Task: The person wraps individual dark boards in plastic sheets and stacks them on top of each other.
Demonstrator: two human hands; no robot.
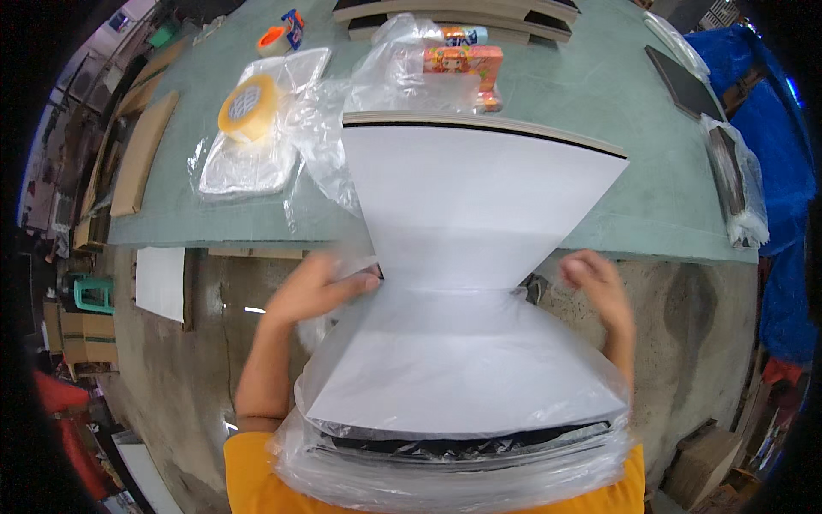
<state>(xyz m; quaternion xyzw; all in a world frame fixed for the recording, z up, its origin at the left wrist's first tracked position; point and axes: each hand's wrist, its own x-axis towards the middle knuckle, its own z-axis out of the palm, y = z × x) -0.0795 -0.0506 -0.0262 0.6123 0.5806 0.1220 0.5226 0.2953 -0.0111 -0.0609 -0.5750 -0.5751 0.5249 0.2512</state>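
Observation:
A stack of white-faced boards (479, 188) with dark edges rests its far end on the green table and slants toward my body. Its near end sits inside a clear plastic bag (454, 480), which bunches against my orange shirt. At the stack's left edge, my left hand (312, 287) is closed, thumb pointing at the dark corner, with blurred clear film around it; its other fingers are partly hidden. Off the right edge, my right hand (597, 283) has its fingers curled together, apart from the boards. Whatever it may pinch is too blurred to make out.
On the table (668, 206) lie folded plastic bags (257, 171) under a yellow tape roll (248, 109). Farther back are a tape dispenser (281, 36), a red-orange box (467, 64) and stacked boards (454, 17). Wrapped boards (735, 180) lie at right beside a blue tarp (783, 163).

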